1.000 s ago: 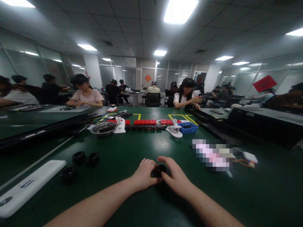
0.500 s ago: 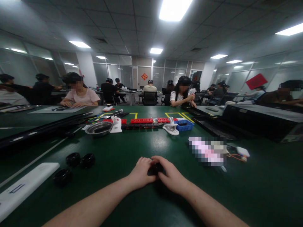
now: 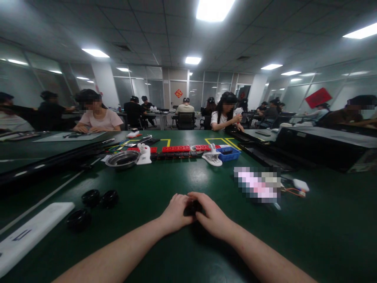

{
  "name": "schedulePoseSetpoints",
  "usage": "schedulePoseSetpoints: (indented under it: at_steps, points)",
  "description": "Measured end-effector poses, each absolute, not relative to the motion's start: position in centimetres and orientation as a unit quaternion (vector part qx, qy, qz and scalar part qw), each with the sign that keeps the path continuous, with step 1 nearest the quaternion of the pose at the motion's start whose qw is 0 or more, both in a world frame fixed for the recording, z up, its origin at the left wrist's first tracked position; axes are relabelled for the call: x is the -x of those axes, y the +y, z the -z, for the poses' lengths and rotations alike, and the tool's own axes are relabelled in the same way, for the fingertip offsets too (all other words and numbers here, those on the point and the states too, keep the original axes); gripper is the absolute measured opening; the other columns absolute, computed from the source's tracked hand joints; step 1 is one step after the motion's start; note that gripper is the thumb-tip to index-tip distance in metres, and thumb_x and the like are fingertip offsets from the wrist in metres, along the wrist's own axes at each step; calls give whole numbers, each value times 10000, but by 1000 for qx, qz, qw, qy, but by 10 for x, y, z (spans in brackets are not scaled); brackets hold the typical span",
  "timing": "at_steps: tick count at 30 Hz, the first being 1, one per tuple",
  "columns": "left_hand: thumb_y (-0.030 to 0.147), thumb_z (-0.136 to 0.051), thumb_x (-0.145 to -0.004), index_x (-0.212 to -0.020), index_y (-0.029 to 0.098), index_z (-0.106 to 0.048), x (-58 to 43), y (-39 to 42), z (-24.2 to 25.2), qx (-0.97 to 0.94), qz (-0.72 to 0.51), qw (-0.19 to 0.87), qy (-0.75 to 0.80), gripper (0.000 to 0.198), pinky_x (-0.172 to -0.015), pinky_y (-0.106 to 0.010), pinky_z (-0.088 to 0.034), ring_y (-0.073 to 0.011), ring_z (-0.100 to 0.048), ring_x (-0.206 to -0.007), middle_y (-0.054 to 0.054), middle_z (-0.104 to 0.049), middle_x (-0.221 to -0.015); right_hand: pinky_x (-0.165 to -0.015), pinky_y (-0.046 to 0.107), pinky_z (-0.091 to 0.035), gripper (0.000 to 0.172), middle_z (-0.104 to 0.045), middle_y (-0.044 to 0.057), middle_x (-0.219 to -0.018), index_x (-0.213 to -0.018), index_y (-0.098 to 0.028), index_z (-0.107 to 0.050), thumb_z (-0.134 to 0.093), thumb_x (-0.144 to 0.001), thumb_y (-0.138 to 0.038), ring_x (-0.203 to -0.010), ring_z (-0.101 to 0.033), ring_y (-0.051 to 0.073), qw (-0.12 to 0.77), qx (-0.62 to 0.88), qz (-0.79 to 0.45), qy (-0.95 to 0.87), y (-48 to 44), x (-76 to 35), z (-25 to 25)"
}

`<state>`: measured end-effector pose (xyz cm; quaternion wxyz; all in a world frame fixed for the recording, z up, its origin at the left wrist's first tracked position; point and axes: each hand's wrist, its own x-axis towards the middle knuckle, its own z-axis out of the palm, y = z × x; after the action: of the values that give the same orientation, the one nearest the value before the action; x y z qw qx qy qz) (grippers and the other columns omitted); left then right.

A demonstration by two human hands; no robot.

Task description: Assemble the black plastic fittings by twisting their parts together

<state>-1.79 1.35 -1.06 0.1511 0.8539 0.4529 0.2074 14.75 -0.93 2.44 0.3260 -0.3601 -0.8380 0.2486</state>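
Note:
Between my left hand point(image 3: 176, 211) and my right hand point(image 3: 212, 217) is a small glossy black part point(image 3: 192, 208), mostly covered by the fingers, so its full shape is hidden. Both hands curl around it from opposite sides, close to the tabletop. To the left lie three similar-looking black round parts: one at the back left point(image 3: 90, 197), one beside it point(image 3: 109, 199) and one nearer to me point(image 3: 79, 219). They look hollow and ring-like.
Across the green table point(image 3: 165, 259) stand a metal bowl point(image 3: 122, 158), a red strip point(image 3: 176, 149), white clamps point(image 3: 144, 154) and a blue basket point(image 3: 229, 154). A long white piece point(image 3: 35, 236) lies at left, a black case point(image 3: 326, 147) at right. Several people sit beyond.
The hands stay in almost the same place around the black part, which seems slightly turned. The whole view has shifted a little with my head.

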Motion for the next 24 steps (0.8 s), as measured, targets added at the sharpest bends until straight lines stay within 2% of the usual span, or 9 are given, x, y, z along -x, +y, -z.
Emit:
schedulePoseSetpoints:
  at_steps: [3,6,9,13,16,19,22,24]
  points:
    - [365,-603,-659,-873,193,-544,18,14,11,-856,-198,138,458,281,-865,-385,-326,-224,-489,-908,-33,-555,-934,-901,374,-362,501,-515,93,-1103,-1131,-163,-439,-566,-649,-119,-1029,-460,214,331,413,-209,-822,-8,-146,-24]
    - [375,-592,-671,-807,190,-546,18,13,9,-860,-195,130,452,234,-851,-371,-331,-213,-490,-880,-21,-554,-882,-854,390,-387,494,-541,87,-1001,-1110,-158,-455,-621,-649,-220,-954,-486,227,330,453,-185,-807,-5,-146,-22]
    - [370,-599,-668,-865,195,-545,17,12,7,-860,-199,138,450,269,-851,-365,-333,-214,-490,-884,-23,-557,-898,-840,352,-400,456,-549,67,-962,-1119,-174,-440,-542,-678,-121,-924,-504,197,324,429,-208,-817,-6,-147,-23]
    - [332,-607,-659,-959,199,-525,17,12,6,-852,-203,149,459,338,-858,-373,-331,-219,-493,-887,-33,-560,-948,-878,338,-377,567,-527,63,-1066,-1162,-200,-398,-476,-629,-25,-989,-488,185,313,379,-234,-839,-12,-149,-26]
    - [344,-601,-663,-874,192,-547,18,12,6,-857,-194,146,455,266,-874,-380,-317,-224,-485,-909,-31,-560,-932,-896,373,-360,566,-497,92,-1125,-1174,-177,-399,-577,-638,-140,-1031,-460,223,312,417,-209,-828,-12,-148,-26]
    - [358,-590,-675,-841,192,-551,18,12,7,-862,-189,144,447,238,-875,-383,-314,-220,-484,-903,-24,-559,-900,-868,392,-379,573,-521,96,-1067,-1146,-160,-429,-644,-625,-261,-990,-476,238,306,465,-188,-809,-9,-146,-23]
    - [355,-595,-675,-847,190,-549,18,13,8,-861,-198,144,446,242,-883,-381,-308,-217,-483,-909,-22,-560,-901,-860,366,-390,490,-539,80,-1015,-1124,-161,-441,-587,-657,-170,-962,-494,210,309,459,-197,-809,-6,-145,-21]
    - [359,-603,-670,-888,188,-541,18,13,9,-859,-204,148,446,284,-893,-382,-302,-218,-483,-917,-29,-559,-924,-871,340,-387,495,-545,67,-1017,-1138,-175,-425,-506,-662,-65,-965,-501,183,307,422,-221,-824,-7,-146,-22]
